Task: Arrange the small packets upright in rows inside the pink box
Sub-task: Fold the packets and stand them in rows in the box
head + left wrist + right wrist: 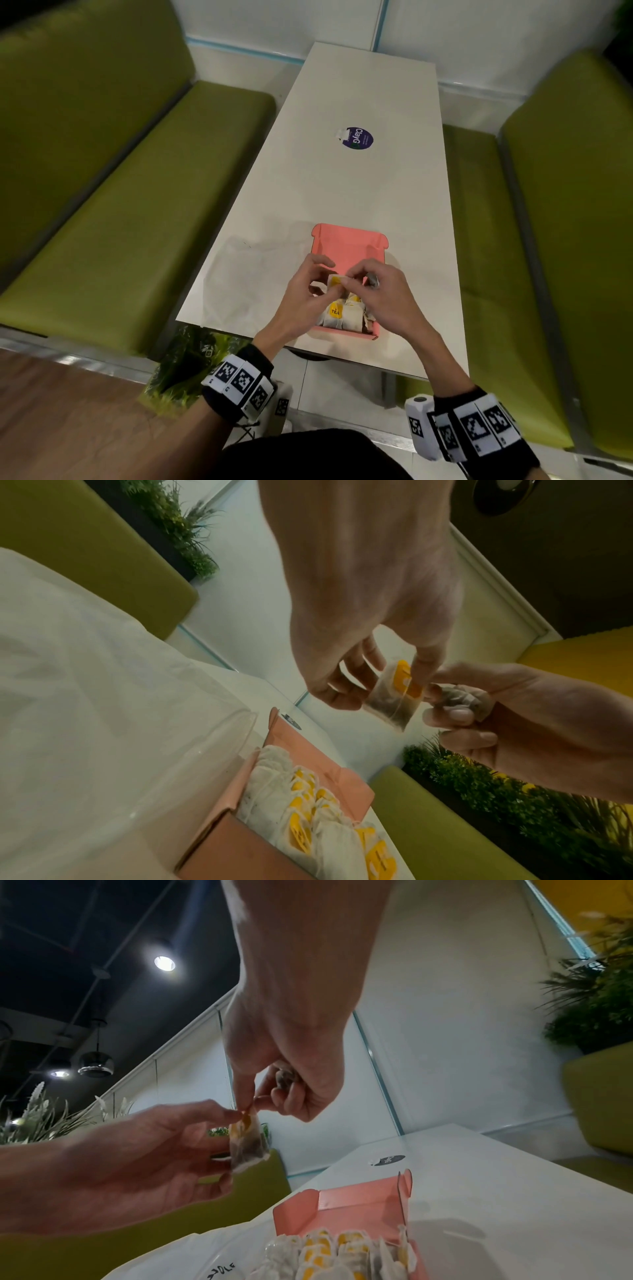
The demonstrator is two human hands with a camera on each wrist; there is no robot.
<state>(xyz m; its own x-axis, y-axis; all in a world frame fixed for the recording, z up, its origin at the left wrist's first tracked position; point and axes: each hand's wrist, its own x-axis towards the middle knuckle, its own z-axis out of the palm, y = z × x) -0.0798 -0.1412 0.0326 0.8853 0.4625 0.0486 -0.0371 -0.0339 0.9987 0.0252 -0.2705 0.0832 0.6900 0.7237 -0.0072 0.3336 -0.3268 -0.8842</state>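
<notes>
The pink box (342, 229) (310, 741) (356, 1196) lies open on the white table, near its front edge. Several white packets with yellow tags (342, 313) (301, 799) (329, 1242) stand in rows at its near end; the far end shows bare pink. Above the box, one packet (334, 282) (390, 702) (246, 1142) hangs between both hands. My left hand (325, 286) (380, 680) pinches its body. My right hand (352, 279) (248, 1108) pinches its top edge and keeps a second, crumpled packet (459, 699) (284, 1077) curled in its palm.
A clear plastic bag (246, 274) (103, 696) lies flat on the table left of the box. A round dark sticker (358, 137) sits farther along the table (359, 192). Green benches (120, 205) flank both long sides; plants stand behind them.
</notes>
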